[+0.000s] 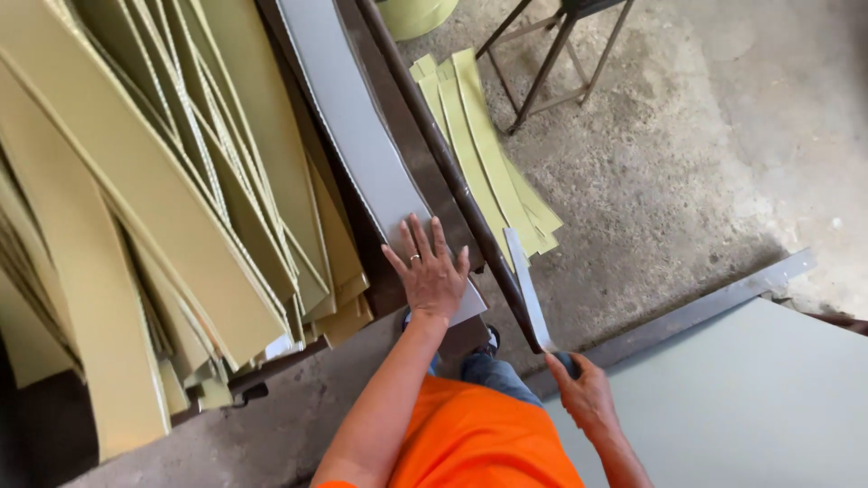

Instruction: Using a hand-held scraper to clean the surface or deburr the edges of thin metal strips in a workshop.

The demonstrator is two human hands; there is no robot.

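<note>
- Orange shirt (479,443) fills the near edge
- Left hand (429,271) lies flat, fingers spread, pinning grey sheet (362,136) on the bench
- Right hand (583,393) is clenched on cutter handle (529,294), blade raised
- Step judged: shearing a strip; next calls for a steady downward pull, keeping fingers clear

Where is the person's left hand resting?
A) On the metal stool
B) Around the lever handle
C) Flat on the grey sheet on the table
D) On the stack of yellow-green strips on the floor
C: the left hand lies flat, fingers spread, on the end of the grey sheet, while the right hand grips the lever handle beside it.
</note>
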